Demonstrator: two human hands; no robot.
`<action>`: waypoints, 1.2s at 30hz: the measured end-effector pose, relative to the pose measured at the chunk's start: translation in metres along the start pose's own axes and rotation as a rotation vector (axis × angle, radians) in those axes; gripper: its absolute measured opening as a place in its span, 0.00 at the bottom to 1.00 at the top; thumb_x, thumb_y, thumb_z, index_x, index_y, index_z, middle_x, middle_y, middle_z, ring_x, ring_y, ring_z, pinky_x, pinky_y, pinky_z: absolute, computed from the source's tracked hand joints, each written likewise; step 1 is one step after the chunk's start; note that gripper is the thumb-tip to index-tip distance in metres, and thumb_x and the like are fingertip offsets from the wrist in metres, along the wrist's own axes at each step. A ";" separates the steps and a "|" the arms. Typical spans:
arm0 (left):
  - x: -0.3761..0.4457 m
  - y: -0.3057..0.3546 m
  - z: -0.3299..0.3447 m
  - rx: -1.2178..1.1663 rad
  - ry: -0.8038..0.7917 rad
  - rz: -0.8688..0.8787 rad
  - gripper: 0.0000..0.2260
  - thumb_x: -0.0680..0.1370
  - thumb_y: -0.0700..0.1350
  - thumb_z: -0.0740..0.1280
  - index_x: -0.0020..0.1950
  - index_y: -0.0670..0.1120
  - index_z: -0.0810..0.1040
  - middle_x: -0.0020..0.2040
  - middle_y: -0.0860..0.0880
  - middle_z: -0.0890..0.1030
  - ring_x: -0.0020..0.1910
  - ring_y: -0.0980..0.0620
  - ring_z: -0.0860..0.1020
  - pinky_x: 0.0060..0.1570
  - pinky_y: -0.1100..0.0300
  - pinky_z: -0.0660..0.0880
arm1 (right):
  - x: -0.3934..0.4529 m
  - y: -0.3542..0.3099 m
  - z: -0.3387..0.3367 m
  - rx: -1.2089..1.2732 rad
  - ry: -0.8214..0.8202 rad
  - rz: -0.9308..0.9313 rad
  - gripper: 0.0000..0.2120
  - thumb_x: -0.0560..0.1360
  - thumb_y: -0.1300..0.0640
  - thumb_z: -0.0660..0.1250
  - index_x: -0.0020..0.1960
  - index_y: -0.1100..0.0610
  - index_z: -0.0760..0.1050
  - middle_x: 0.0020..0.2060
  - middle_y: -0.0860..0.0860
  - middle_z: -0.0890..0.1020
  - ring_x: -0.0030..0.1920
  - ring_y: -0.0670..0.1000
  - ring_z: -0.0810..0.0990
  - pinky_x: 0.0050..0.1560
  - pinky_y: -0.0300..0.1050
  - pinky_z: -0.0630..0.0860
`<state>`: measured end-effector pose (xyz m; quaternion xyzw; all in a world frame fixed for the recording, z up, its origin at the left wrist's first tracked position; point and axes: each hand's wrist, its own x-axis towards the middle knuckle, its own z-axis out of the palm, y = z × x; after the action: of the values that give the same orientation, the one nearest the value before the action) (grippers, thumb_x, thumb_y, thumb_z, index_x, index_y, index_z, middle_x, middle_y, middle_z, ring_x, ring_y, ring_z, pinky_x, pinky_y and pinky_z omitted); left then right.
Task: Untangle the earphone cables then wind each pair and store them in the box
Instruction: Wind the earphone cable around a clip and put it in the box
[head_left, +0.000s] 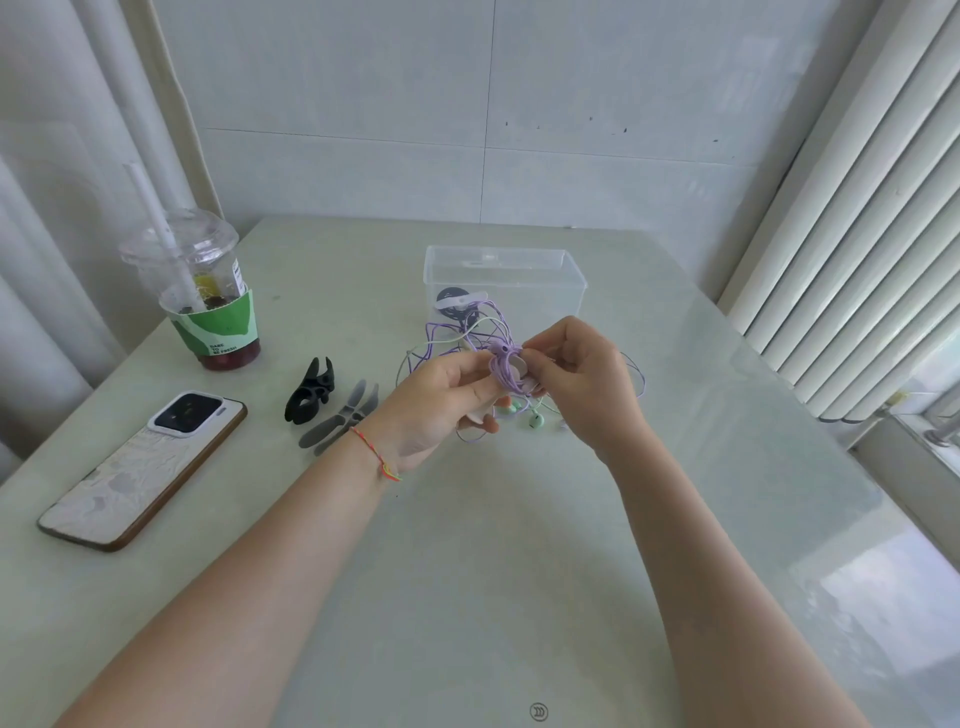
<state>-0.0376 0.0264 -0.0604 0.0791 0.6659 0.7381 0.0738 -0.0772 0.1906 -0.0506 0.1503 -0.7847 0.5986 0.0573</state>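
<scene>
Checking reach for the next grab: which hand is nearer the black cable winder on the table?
Left. The left hand is just right of the black cable winder, apart from it, gripping the purple cable bundle. The right hand pinches that bundle from its far side.

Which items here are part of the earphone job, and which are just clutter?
Job:
- purple earphone cable, pinched by left hand and right hand
- green earbuds
- clear box, one wound black pair inside
- black and grey cable clips, probably

Lying about:
- phone
- drink cup
</scene>
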 end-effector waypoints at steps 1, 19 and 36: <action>0.000 0.001 0.000 0.020 0.005 0.000 0.16 0.73 0.47 0.69 0.59 0.43 0.79 0.40 0.54 0.82 0.45 0.49 0.76 0.41 0.58 0.73 | -0.001 -0.001 -0.001 0.030 -0.013 0.004 0.04 0.74 0.64 0.70 0.42 0.60 0.76 0.37 0.58 0.84 0.36 0.54 0.81 0.42 0.52 0.79; 0.000 0.003 0.004 0.031 0.108 -0.052 0.09 0.79 0.42 0.66 0.58 0.41 0.77 0.46 0.48 0.84 0.32 0.41 0.82 0.30 0.58 0.78 | -0.001 0.004 0.006 -0.082 0.032 -0.035 0.06 0.73 0.62 0.71 0.39 0.55 0.76 0.35 0.52 0.83 0.37 0.58 0.81 0.41 0.56 0.80; 0.005 -0.003 0.009 0.132 0.218 0.074 0.10 0.80 0.36 0.59 0.51 0.48 0.77 0.39 0.53 0.80 0.32 0.43 0.80 0.32 0.61 0.70 | -0.004 0.000 0.014 0.011 0.093 -0.020 0.02 0.75 0.64 0.68 0.46 0.58 0.77 0.38 0.51 0.83 0.39 0.53 0.83 0.40 0.46 0.80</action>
<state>-0.0405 0.0366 -0.0622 0.0275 0.7138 0.6991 -0.0316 -0.0719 0.1776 -0.0561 0.1305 -0.7764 0.6086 0.0991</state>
